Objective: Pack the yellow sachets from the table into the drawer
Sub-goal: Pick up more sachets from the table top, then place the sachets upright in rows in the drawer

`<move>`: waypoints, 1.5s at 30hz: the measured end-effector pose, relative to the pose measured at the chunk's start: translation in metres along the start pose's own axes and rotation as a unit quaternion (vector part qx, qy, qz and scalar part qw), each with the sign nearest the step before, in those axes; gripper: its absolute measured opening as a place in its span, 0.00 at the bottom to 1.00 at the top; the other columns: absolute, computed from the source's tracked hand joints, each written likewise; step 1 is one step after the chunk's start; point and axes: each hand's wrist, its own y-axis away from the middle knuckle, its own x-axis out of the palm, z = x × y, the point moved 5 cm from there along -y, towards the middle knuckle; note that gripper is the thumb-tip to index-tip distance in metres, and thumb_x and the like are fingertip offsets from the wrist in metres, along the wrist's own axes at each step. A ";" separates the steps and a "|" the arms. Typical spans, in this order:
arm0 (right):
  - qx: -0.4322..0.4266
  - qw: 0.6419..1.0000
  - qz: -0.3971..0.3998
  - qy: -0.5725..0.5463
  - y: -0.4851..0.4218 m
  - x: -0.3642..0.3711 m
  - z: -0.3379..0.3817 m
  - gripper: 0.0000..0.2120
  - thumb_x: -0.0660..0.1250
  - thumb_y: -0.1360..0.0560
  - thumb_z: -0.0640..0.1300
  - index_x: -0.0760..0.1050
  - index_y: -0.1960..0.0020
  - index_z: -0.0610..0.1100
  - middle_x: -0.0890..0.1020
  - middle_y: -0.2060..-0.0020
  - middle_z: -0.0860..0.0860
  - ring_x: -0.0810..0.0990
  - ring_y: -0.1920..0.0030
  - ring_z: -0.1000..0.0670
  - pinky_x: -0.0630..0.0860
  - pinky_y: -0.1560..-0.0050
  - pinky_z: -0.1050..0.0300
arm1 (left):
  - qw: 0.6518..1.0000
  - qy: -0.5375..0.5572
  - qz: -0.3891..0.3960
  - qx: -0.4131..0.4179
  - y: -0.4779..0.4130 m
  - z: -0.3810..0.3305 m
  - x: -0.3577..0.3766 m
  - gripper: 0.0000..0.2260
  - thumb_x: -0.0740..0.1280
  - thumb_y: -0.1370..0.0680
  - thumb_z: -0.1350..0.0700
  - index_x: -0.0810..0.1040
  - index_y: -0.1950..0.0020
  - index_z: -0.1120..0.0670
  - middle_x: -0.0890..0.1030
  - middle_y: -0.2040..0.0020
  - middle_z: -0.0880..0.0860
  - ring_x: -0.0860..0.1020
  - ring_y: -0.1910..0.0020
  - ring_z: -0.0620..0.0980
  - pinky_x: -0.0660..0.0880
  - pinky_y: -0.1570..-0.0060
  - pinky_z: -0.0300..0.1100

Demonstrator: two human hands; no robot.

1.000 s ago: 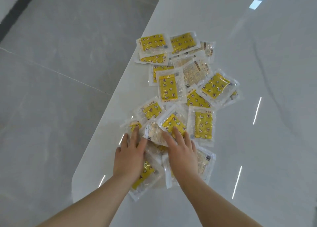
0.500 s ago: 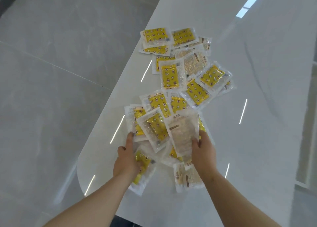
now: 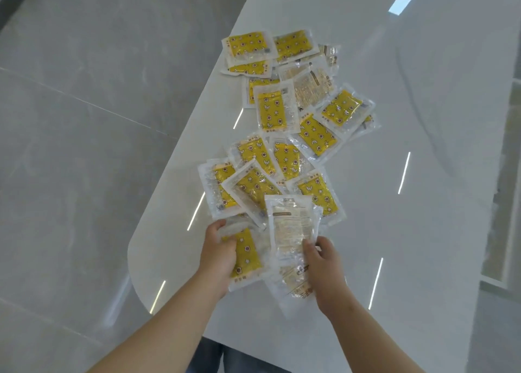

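Several yellow sachets in clear wrappers lie scattered along the left side of the white table (image 3: 408,231), the far group around one sachet (image 3: 273,110). My left hand (image 3: 218,255) grips a fanned bunch of sachets, a yellow one (image 3: 246,253) lowest and others (image 3: 253,186) spreading up from it. My right hand (image 3: 324,268) holds more sachets with their pale printed backs (image 3: 291,226) facing up. Both bunches are raised a little above the near table corner. No drawer is in view.
The table's rounded near-left corner (image 3: 135,271) sits just left of my hands. Grey tiled floor (image 3: 84,119) lies beyond the left edge. Dark trousers (image 3: 208,355) show below the table's near edge. The right of the table is glossy white.
My hands went from pressing flat on the near sachets to gathering and lifting them in fanned bunches. The pale-backed sachet shifted right and lower, uncovering a yellow sachet behind it.
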 end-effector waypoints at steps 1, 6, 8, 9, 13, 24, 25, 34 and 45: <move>-0.006 1.000 0.009 -0.002 0.001 0.000 -0.002 0.08 0.59 0.21 0.45 0.73 0.56 0.45 0.78 0.63 0.45 0.77 0.65 0.47 0.74 0.64 0.50 | 0.999 -0.043 -0.006 0.020 0.003 0.001 0.005 0.14 0.56 0.19 0.60 0.68 0.40 0.41 0.78 0.53 0.52 0.79 0.58 0.53 0.78 0.58 0.49; -0.016 0.997 -0.029 -0.073 0.005 -0.015 -0.005 0.10 0.58 0.20 0.43 0.71 0.58 0.42 0.76 0.66 0.47 0.74 0.67 0.48 0.72 0.67 0.56 | 0.964 -0.195 -0.073 0.164 0.014 -0.012 0.006 0.15 0.53 0.19 0.61 0.76 0.47 0.46 0.76 0.46 0.52 0.74 0.62 0.43 0.73 0.64 0.40; -0.008 0.991 -0.063 -0.121 0.005 -0.025 -0.007 0.10 0.57 0.20 0.43 0.70 0.58 0.43 0.76 0.65 0.45 0.75 0.68 0.47 0.72 0.67 0.56 | 0.954 -0.220 -0.092 0.183 0.020 -0.019 0.000 0.15 0.53 0.20 0.62 0.76 0.48 0.47 0.74 0.47 0.52 0.72 0.64 0.43 0.69 0.69 0.38; -0.005 0.987 -0.072 -0.144 0.007 -0.030 -0.006 0.09 0.57 0.20 0.42 0.70 0.58 0.44 0.77 0.65 0.46 0.76 0.67 0.47 0.73 0.67 0.55 | 0.955 -0.224 -0.089 0.175 0.023 -0.020 -0.001 0.15 0.54 0.20 0.63 0.76 0.49 0.47 0.74 0.48 0.52 0.73 0.64 0.44 0.69 0.69 0.38; -0.007 0.983 -0.027 -0.180 0.024 -0.036 0.001 0.07 0.57 0.19 0.43 0.72 0.53 0.44 0.81 0.61 0.46 0.80 0.64 0.47 0.78 0.63 0.53 | 0.990 -0.109 0.063 0.057 0.049 -0.013 0.017 0.10 0.58 0.19 0.51 0.79 0.53 0.48 0.81 0.47 0.55 0.80 0.55 0.52 0.76 0.49 0.48; -0.171 0.977 0.097 -0.081 0.137 -0.073 0.013 0.05 0.58 0.20 0.43 0.73 0.51 0.47 0.82 0.56 0.46 0.83 0.57 0.48 0.81 0.61 0.55 | 0.981 0.016 0.150 0.125 0.173 -0.003 0.045 0.09 0.71 0.28 0.63 0.79 0.49 0.57 0.84 0.58 0.54 0.83 0.61 0.51 0.79 0.66 0.43; -0.173 0.976 0.105 -0.076 0.148 -0.081 0.010 0.04 0.59 0.20 0.43 0.73 0.49 0.47 0.82 0.56 0.46 0.83 0.57 0.48 0.81 0.61 0.56 | 0.980 0.019 0.142 0.140 0.187 0.002 0.043 0.09 0.71 0.28 0.64 0.79 0.49 0.57 0.84 0.57 0.55 0.83 0.60 0.52 0.80 0.66 0.44; -0.170 0.970 0.145 -0.092 0.236 -0.170 -0.007 0.09 0.65 0.24 0.44 0.72 0.44 0.45 0.82 0.52 0.46 0.83 0.57 0.47 0.81 0.62 0.53 | 0.963 -0.002 0.185 0.197 0.321 0.046 0.054 0.08 0.67 0.24 0.63 0.79 0.48 0.55 0.84 0.54 0.55 0.83 0.56 0.53 0.79 0.61 0.45; -0.182 0.952 0.102 -0.224 0.194 -0.384 -0.025 0.08 0.65 0.23 0.39 0.73 0.47 0.50 0.82 0.50 0.45 0.82 0.49 0.42 0.79 0.49 0.38 | 0.951 -0.038 0.194 0.236 0.386 0.066 0.238 0.23 0.59 0.26 0.74 0.74 0.39 0.51 0.75 0.40 0.59 0.78 0.47 0.58 0.77 0.49 0.50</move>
